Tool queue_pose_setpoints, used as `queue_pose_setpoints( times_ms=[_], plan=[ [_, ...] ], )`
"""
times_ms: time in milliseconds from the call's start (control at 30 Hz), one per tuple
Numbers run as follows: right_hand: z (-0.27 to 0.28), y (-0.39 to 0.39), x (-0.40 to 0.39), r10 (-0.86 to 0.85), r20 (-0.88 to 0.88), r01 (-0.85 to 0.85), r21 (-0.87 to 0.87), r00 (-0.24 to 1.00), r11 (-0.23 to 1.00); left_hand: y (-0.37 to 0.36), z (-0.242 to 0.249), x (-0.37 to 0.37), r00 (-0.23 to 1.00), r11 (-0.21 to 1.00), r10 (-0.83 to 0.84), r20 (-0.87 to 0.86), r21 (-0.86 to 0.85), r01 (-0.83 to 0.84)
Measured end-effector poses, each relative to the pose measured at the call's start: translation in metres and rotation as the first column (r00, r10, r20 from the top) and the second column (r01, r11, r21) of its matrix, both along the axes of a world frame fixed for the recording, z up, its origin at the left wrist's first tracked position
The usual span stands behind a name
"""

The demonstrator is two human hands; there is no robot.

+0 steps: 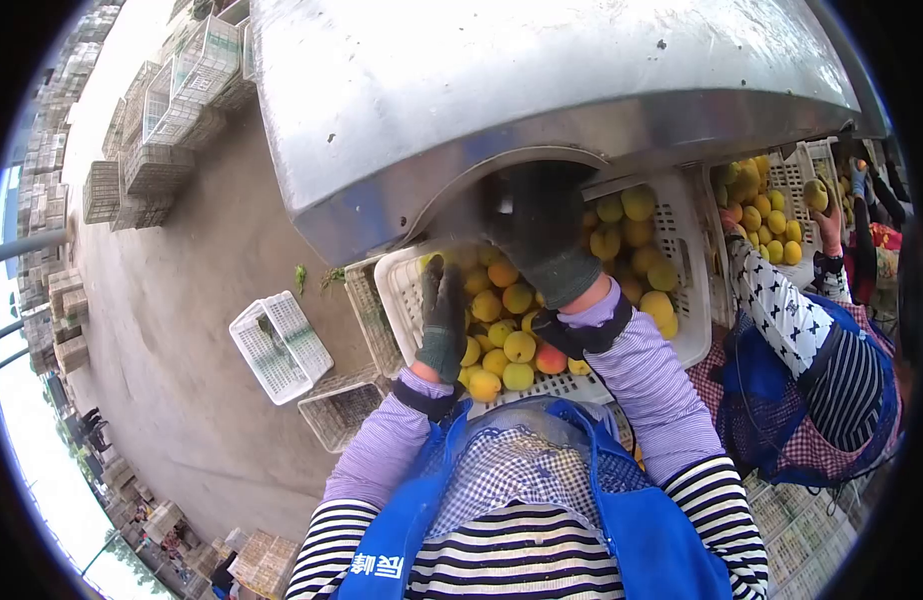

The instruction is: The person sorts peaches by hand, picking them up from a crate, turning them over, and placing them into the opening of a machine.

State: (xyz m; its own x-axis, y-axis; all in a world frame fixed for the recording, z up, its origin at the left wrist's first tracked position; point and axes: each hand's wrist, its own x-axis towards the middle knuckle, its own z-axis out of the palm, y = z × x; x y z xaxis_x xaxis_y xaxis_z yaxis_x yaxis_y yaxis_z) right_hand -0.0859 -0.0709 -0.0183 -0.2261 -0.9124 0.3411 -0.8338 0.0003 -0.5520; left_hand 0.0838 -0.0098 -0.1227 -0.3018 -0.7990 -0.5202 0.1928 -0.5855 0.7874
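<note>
A white plastic crate (694,290) full of yellow peaches (520,347) stands in front of me, partly under a metal machine hood (542,60). My left hand (443,318), in a dark glove, rests along the crate's left inner side with its fingers stretched out beside the fruit. Nothing shows in its grasp. My right hand (550,225), gloved too, reaches over the peaches into the rounded opening of the hood. Its fingers are lost in the shadow there, so what they touch is hidden.
At the right, a co-worker's hand (830,228) holds a peach near another crate of peaches (772,215). White crates (282,347) sit on the concrete floor (202,400) to the left. Stacks of crates (162,150) stand farther off. The hood's lower edge hangs low over my hands.
</note>
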Motion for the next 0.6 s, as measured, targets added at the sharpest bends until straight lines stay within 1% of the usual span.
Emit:
queue_pose_setpoints(
  times_ms=[33, 67, 100, 133, 167, 200, 233, 267, 333, 400, 433, 500, 533, 567, 600],
  plan=[
    [-0.003, 0.016, -0.001, 0.024, 0.151, -0.002, -0.148, 0.988, 0.989, -0.001, -0.014, 0.001, 1.0, 0.998, -0.018, 0.008, 0.052, 0.018],
    [-0.01, 0.034, -0.006, -0.003, 0.139, -0.001, 0.026, 0.99, 1.0, 0.0, -0.046, -0.003, 0.97, 0.988, -0.152, 0.188, 0.041, 0.147],
    [-0.023, 0.056, -0.013, -0.024, 0.125, -0.001, 0.2, 0.992, 0.98, -0.002, -0.064, -0.012, 0.83, 0.917, -0.354, 0.431, -0.015, 0.399],
    [-0.04, 0.074, -0.024, -0.045, 0.111, 0.001, 0.374, 0.993, 0.927, -0.004, -0.076, -0.024, 0.587, 0.775, -0.483, 0.649, 0.005, 0.632],
    [-0.077, 0.094, -0.035, -0.01, 0.073, -0.022, 0.426, 0.997, 0.904, -0.001, -0.088, -0.034, 0.278, 0.579, -0.515, 0.811, 0.089, 0.811],
    [-0.127, 0.117, -0.043, 0.027, 0.04, -0.043, 0.477, 0.999, 0.878, 0.005, -0.1, -0.045, 0.245, 0.579, -0.49, 0.836, 0.102, 0.809],
    [-0.162, 0.133, -0.048, 0.065, 0.009, -0.06, 0.526, 0.998, 0.849, 0.013, -0.112, -0.057, 0.211, 0.578, -0.464, 0.861, 0.113, 0.808],
    [-0.176, 0.139, -0.044, 0.133, -0.044, -0.087, 0.554, 0.99, 0.828, 0.019, -0.125, -0.065, 0.176, 0.577, -0.435, 0.883, 0.123, 0.807],
    [-0.199, 0.146, -0.025, 0.273, -0.132, -0.138, 0.612, 0.953, 0.779, 0.025, -0.156, -0.064, 0.183, 0.501, -0.404, 0.896, 0.049, 0.864],
    [-0.24, 0.156, -0.005, 0.26, -0.157, -0.093, 0.664, 0.953, 0.742, 0.033, -0.17, -0.057, 0.18, 0.53, -0.416, 0.891, 0.077, 0.845],
    [-0.249, 0.152, 0.001, 0.253, -0.174, -0.069, 0.682, 0.952, 0.728, 0.03, -0.162, -0.058, 0.177, 0.595, -0.437, 0.882, 0.135, 0.793],
    [-0.264, 0.143, 0.005, 0.188, -0.047, -0.075, 0.802, 0.981, 0.593, 0.031, -0.153, -0.059, 0.124, 0.632, -0.444, 0.887, 0.212, 0.746],
    [-0.265, 0.141, 0.006, 0.149, 0.007, -0.084, 0.852, 0.989, 0.517, 0.032, -0.151, -0.06, 0.082, 0.616, -0.424, 0.902, 0.221, 0.756],
    [-0.261, 0.146, 0.003, 0.128, -0.003, -0.071, 0.821, 0.992, 0.567, 0.033, -0.148, -0.063, 0.048, 0.602, -0.402, 0.914, 0.225, 0.766],
    [-0.243, 0.145, -0.01, 0.107, -0.019, -0.051, 0.785, 0.994, 0.618, 0.032, -0.142, -0.069, 0.038, 0.576, -0.365, 0.93, 0.193, 0.795]
  ],
)
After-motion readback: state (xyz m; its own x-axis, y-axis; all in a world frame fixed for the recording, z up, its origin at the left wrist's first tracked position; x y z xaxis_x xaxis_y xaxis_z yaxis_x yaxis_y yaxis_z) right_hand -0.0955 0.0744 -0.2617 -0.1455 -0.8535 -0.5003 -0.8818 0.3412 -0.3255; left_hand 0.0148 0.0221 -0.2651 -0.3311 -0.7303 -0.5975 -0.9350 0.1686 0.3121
